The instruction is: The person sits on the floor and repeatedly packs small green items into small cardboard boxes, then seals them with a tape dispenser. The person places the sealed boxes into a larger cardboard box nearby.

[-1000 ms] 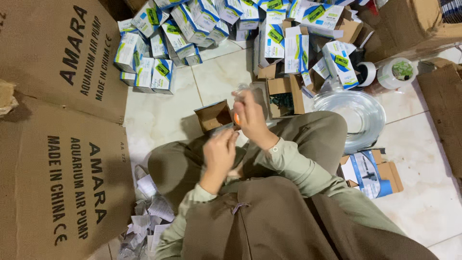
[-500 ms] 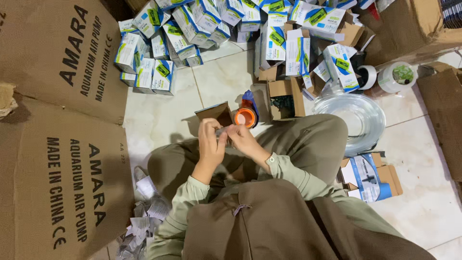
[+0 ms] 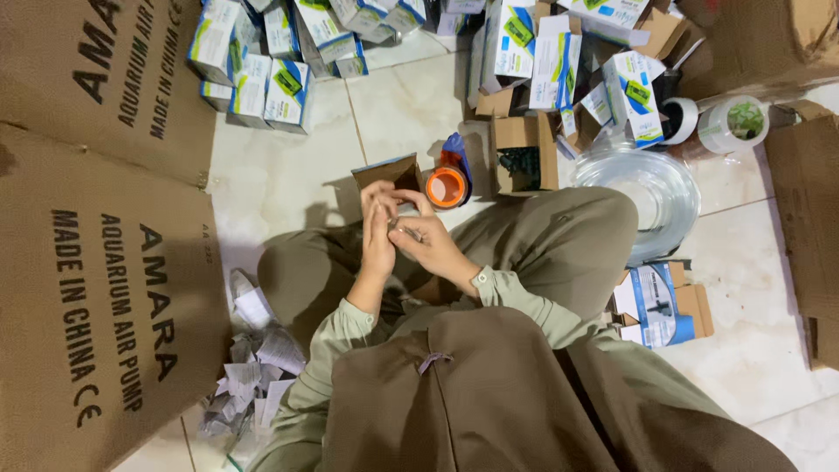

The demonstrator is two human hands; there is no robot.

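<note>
Together, our left hand (image 3: 377, 238) and right hand (image 3: 428, 240) meet over our lap, fingertips pinched on a small pale item (image 3: 400, 224) held between them; it is too small and too covered for us to say what it is. Both hands are closed on it, the left with fingers upright along its side, the right curled under it from the other side.

To do this fingertip work well, we judge it best to keep the wrists braced over the knees, turn the piece with the thumbs only, and keep it low above the lap so that a slip drops it onto cloth and not onto tile.

Just beyond the hands stands a small open brown carton (image 3: 390, 171), its cardboard flaps raised and matte. Beside it lies a tape dispenser (image 3: 450, 179), blue plastic with an orange round core. Another open cardboard box (image 3: 523, 154) sits near it with something dark inside. Further right is a coil of clear tubing (image 3: 651, 194), glossy and see-through, and two tape rolls (image 3: 717, 122). White and blue printed boxes (image 3: 262, 79) are heaped at the far side of the pale, smooth floor tiles (image 3: 280, 175). Large flat corrugated sheets (image 3: 96, 262) lie on our left, with crumpled paper scraps (image 3: 249, 358) by our knee.
</note>
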